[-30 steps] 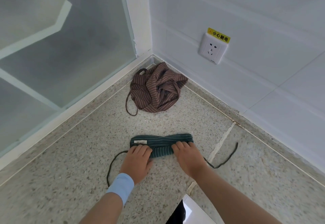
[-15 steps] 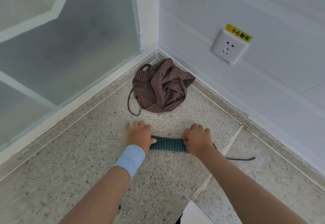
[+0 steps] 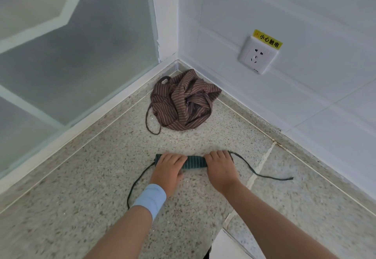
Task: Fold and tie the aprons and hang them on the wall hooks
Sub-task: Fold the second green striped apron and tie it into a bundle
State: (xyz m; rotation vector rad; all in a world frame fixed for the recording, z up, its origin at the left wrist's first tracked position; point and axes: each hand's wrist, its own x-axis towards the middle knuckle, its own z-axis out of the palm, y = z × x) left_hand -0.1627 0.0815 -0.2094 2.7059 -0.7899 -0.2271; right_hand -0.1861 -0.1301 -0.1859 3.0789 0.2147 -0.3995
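- Out from the floor corner: green apron (image 3: 195, 163) rolled tight, left hand (image 3: 168, 167) and right hand (image 3: 220, 169) curled over its two ends.
- Likely to spring open on any slackened grip before tying with the strings (image 3: 274, 177).

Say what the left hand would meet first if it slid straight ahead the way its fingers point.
Past the green apron roll it grips, the left hand would probably cross bare floor, then meet the crumpled brown apron.
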